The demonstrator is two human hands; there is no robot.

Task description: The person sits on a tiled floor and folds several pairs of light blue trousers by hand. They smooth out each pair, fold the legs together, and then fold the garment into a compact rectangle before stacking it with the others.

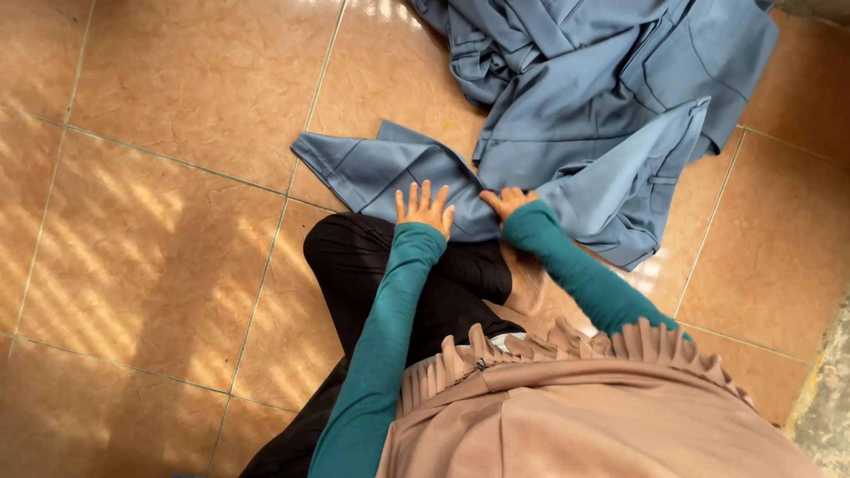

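A crumpled blue-grey garment [584, 97] lies on the tiled floor in front of me, with one flat sleeve or leg stretched out to the left [367, 164]. My left hand [423, 209] rests flat on that stretched part, fingers spread. My right hand [506, 202] presses on the cloth just beside it, fingers partly curled against the fabric. Both arms wear teal sleeves.
I sit on glossy orange-brown floor tiles [168, 239] with my knee in black trousers [372, 257] bent under my arms. A beige pleated cloth [567, 407] hangs below my chest. A rough grey edge [823, 389] runs at the lower right.
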